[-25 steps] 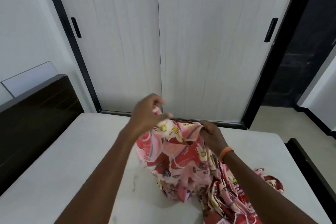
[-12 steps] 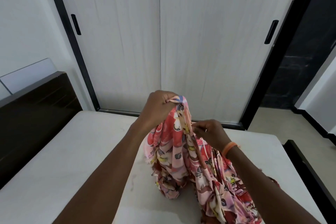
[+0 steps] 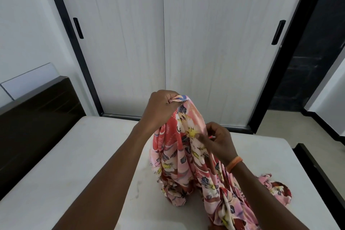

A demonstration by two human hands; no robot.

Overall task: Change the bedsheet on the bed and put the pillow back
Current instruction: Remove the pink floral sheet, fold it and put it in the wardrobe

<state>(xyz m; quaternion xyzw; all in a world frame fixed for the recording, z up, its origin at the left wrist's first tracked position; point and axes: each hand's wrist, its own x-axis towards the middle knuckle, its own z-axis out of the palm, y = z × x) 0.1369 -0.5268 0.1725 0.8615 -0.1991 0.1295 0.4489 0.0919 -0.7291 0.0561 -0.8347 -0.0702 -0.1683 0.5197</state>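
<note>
Gripping the floral bedsheet (image 3: 184, 157), both hands lift it over the bare mattress (image 3: 74, 164).

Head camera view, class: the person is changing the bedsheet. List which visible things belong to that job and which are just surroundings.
Part of the job:
- floral bedsheet, bunched, partly lifted
- left hand, gripping its top edge
- right hand, pinching the cloth lower down
- bare mattress

Just surroundings:
- sliding wardrobe doors
- dark headboard
- orange wristband

No pillow is in view.
</note>
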